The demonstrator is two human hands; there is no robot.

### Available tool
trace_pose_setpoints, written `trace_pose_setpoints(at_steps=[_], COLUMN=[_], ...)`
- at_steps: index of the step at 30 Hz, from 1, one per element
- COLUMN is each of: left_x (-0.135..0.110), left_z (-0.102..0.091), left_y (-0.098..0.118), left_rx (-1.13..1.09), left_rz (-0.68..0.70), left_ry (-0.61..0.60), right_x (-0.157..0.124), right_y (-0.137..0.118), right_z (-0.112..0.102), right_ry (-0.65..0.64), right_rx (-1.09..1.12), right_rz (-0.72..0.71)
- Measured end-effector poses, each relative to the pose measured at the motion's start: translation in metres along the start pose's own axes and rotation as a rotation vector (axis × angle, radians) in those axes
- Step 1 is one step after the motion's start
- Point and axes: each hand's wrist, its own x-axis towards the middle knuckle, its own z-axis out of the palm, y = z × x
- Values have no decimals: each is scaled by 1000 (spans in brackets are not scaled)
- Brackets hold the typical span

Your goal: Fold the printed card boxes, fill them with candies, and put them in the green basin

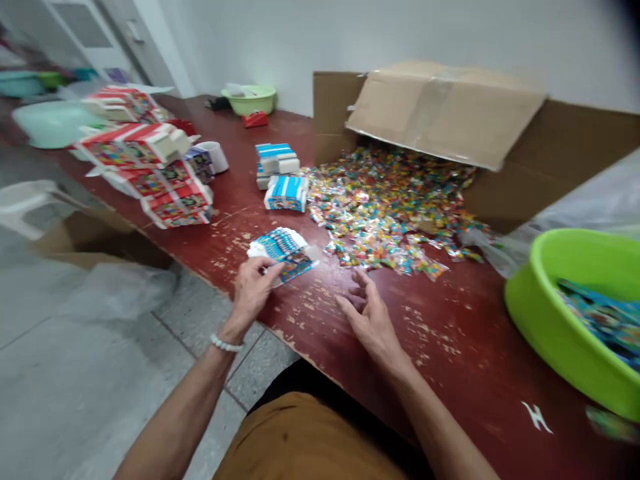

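My left hand point(254, 288) rests on the red table point(310, 320) with its fingers closed on the near edge of a fanned stack of blue printed cards point(285, 252). My right hand point(367, 313) hovers just over the table to the right of the cards, fingers spread and empty. A big heap of small colourful candy packets point(385, 207) spills from a tipped cardboard box point(445, 113) just beyond both hands.
A green basin point(565, 320) with blue packets stands at the right. Blue-and-white small boxes point(286, 193) and a stack of red printed boxes point(150, 167) lie at the left. A green bowl point(250, 100) sits at the back. The table edge runs diagonally near my body.
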Motion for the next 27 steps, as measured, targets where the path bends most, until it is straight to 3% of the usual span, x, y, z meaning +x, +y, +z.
trace_pose_setpoints(at_steps=[2, 5, 7, 9, 11, 15, 18, 23, 27], left_x=[-21, -59, -79, -91, -96, -94, -88, -85, -89], left_z=[6, 17, 25, 30, 31, 29, 25, 25, 29], left_y=[2, 10, 14, 13, 7, -1, 2, 14, 14], left_rx=[-7, -31, -73, -200, -275, -195, -154, 17, -10], left_rz=[-41, -161, -263, -389, -440, -342, -317, -251, -274], left_ry=[52, -28, -180, -432, -567, -514, -574, -608, -594], right_x=[3, 4, 1, -5, -11, -17, -11, -8, -14], right_y=[-3, -19, -29, -34, -36, -41, -51, -63, -56], right_z=[20, 27, 24, 21, 22, 23, 16, 5, 8], right_ry=[-72, -129, -197, -311, -356, -110, -134, -161, -143], right_rx=[239, 420, 417, 365, 275, -75, -309, -459, -376], right_rz=[132, 129, 85, 63, 8, -400, -649, -735, -714])
